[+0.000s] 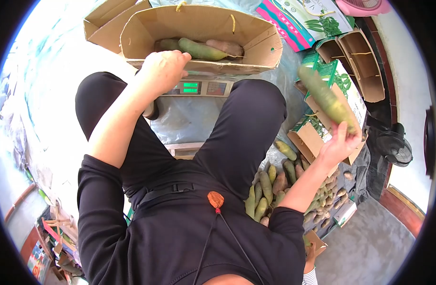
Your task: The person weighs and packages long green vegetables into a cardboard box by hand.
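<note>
My right hand (340, 145), raised at the right, grips one end of a long green radish (328, 97), which is slightly blurred and tilted above some upright cartons. Ahead of my knees, an open cardboard box (256, 61) lies on a digital scale (215, 89) with a lit green display. Inside the box are a few green radishes (199, 49) and a brownish one (226, 47). My left hand (166, 70) is closed at the near rim of the box, its fingers curled around the edge; some fingertips are hard to see.
Many radishes (265, 187) are heaped on the floor by my right thigh. Printed cartons (348, 90) and a black fan (393, 145) stand at the right. Another person's hand (311, 254) shows at the lower right. Plastic sheeting (175, 123) covers the floor.
</note>
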`<control>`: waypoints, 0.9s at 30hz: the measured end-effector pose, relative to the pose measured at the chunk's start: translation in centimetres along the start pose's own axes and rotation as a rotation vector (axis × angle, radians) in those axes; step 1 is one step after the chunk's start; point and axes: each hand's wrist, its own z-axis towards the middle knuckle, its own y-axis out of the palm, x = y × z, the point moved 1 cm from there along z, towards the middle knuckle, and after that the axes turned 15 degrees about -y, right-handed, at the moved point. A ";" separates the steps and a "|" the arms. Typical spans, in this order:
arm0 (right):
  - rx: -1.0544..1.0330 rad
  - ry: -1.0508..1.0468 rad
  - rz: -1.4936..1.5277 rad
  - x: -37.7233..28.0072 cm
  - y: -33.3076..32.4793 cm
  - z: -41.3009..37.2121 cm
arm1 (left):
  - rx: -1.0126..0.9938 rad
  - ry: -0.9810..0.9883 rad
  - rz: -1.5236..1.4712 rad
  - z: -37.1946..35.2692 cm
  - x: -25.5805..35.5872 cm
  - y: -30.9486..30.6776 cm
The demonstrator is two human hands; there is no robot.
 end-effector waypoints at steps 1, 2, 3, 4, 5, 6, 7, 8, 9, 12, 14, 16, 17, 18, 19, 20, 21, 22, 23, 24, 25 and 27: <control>-0.002 -0.005 -0.003 -0.8 1.3 1.1 | 0.009 0.008 0.000 -0.1 0.0 -0.1; 0.001 -0.003 0.114 -1.7 3.2 1.9 | 0.011 0.010 -0.004 -0.1 0.0 0.1; 0.003 -0.001 0.232 -2.1 4.9 2.3 | 0.029 0.028 -0.014 -0.1 -0.1 0.3; 0.002 -0.004 0.232 -2.1 6.5 2.5 | 0.049 0.044 -0.022 -0.1 -0.2 0.4; -0.047 0.014 0.290 -1.9 8.3 2.5 | 0.050 0.042 -0.023 -0.1 -0.2 0.3; -0.097 0.033 0.350 -1.6 10.1 2.3 | 0.049 0.049 -0.025 -0.1 -0.2 0.2; -0.133 0.060 0.383 -1.4 12.0 1.8 | 0.045 0.058 -0.026 -0.2 -0.2 0.1; -0.169 0.088 0.415 -1.1 13.9 1.2 | 0.044 0.057 -0.028 -0.2 -0.2 0.1; -0.220 0.144 0.455 -1.1 15.9 0.6 | 0.051 0.067 -0.015 -0.3 -0.2 0.0; -0.429 0.431 0.661 0.2 20.3 -0.8 | 0.037 0.077 -0.018 -0.1 -0.2 0.4; -0.542 0.445 0.469 1.1 21.5 -1.4 | 0.032 0.072 -0.024 0.0 -0.4 0.3; -0.561 0.402 0.372 1.8 20.8 -1.6 | 0.081 0.090 -0.009 -0.2 -0.5 0.2; -0.531 0.427 0.380 2.3 19.7 -1.6 | 0.075 0.092 -0.011 -0.2 -0.4 0.0; -0.502 0.452 0.386 2.7 18.5 -1.8 | 0.054 0.096 -0.009 -0.3 -0.4 -0.2; -0.470 0.458 0.302 3.3 17.0 -2.3 | 0.033 0.103 -0.008 -0.4 -0.3 -0.3; -0.467 0.461 0.294 4.0 15.4 -2.9 | 0.028 0.110 -0.011 -0.3 -0.2 -0.4; -0.433 0.506 0.212 4.9 13.4 -3.8 | 0.006 0.082 -0.019 -0.3 -0.3 -0.4; -0.397 0.551 0.131 5.8 11.5 -4.9 | -0.015 0.053 -0.027 -0.3 -0.3 -0.3; -0.382 0.595 0.066 6.6 9.6 -6.3 | -0.032 0.036 -0.028 -0.3 -0.3 -0.2; -0.366 0.640 0.002 7.6 7.8 -8.1 | -0.037 0.043 -0.024 -0.3 -0.2 -0.2; -0.379 0.705 -0.063 8.5 5.9 -10.2 | -0.028 0.036 -0.032 -0.4 -0.2 -0.3; -0.414 0.811 -0.131 10.8 2.2 -15.5 | -0.038 0.013 -0.053 -0.4 -0.1 -0.7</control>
